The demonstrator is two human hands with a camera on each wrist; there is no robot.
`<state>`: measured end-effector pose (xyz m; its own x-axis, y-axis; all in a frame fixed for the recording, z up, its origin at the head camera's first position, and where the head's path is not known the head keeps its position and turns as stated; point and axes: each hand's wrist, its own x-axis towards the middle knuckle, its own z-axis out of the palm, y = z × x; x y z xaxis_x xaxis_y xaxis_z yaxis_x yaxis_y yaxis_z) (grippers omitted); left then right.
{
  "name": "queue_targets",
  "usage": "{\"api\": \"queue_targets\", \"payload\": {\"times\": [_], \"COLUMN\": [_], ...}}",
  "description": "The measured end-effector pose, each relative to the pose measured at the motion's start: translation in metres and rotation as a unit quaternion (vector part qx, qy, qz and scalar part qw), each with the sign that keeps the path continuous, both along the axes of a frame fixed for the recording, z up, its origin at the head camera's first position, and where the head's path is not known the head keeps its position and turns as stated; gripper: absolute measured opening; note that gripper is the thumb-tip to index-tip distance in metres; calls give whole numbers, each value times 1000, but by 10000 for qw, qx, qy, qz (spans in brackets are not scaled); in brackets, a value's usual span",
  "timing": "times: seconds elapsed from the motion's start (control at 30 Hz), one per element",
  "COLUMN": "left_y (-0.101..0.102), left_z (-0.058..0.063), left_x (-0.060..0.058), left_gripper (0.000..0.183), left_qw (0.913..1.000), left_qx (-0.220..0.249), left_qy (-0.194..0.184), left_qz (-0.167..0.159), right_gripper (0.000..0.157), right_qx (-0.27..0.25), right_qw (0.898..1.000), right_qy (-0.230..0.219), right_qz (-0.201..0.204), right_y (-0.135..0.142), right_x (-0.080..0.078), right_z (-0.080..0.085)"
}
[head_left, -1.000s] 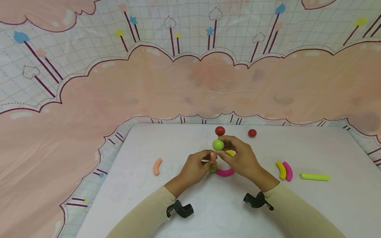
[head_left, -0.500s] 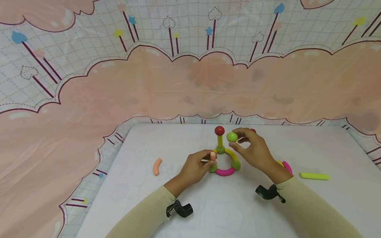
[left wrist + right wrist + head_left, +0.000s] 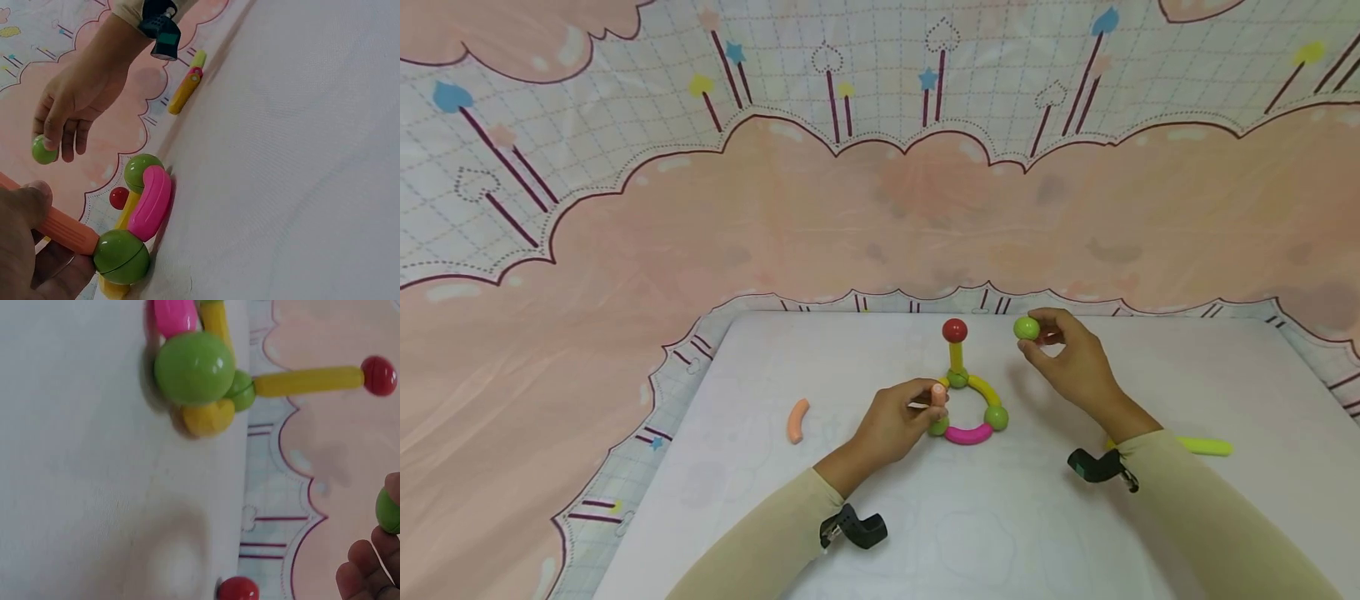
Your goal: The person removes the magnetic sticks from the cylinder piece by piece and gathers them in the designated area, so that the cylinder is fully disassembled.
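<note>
My left hand [image 3: 891, 421] pinches an orange stick [image 3: 69, 231] that stands up from a green ball [image 3: 122, 256] of a ring on the table. Pink [image 3: 968, 435] and yellow curved pieces [image 3: 982, 388], joined by green balls, make up that ring. From its back ball rises a yellow stick [image 3: 956, 357] topped by a red ball [image 3: 955, 331]. To the right of the ring, my right hand [image 3: 1078, 367] holds a loose green ball [image 3: 1026, 327] up in the air between thumb and fingers. The right wrist view shows only part of that ball.
On the white table [image 3: 737, 517], an orange curved piece [image 3: 797, 421] lies at the left. A light green stick [image 3: 1206, 447] at the right is partly covered by my right sleeve. Another red ball [image 3: 239, 589] sits near the back edge. A patterned cloth [image 3: 880, 217] hangs behind.
My right hand has carried the green ball away from above the orange stick, to the right and slightly back. My left hand keeps its place on the stick.
</note>
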<state>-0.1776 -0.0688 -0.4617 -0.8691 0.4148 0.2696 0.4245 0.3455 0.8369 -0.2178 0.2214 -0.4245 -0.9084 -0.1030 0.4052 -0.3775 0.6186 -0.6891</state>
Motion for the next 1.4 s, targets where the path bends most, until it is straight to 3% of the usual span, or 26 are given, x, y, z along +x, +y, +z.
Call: {"api": "queue_targets", "payload": {"times": [0.33, 0.63, 0.93, 1.17, 1.4], "left_y": [0, 0, -1, -1, -1], "left_z": [2, 0, 0, 1, 1], "left_x": [1, -1, -2, -2, -2], "left_gripper": [32, 31, 31, 30, 30], "left_qw": [10000, 10000, 10000, 10000, 10000], "left_qx": [8, 56, 24, -28, -43], "left_qy": [-29, -60, -55, -22, -33], "left_qz": [21, 7, -11, -15, 16], "right_gripper": [49, 51, 55, 57, 53], "right_qx": [-120, -130, 104, 215, 390], "right_qw": [9959, 9916, 9829, 9699, 9643], "right_qy": [-773, -1095, -1664, -2268, -2475], "right_qz": [-462, -670, -783, -864, -855], "right_y": [27, 47, 61, 64, 63], "right_x": [-16, -27, -35, -42, -45], "right_z": [-11, -17, -23, -28, -33]}}
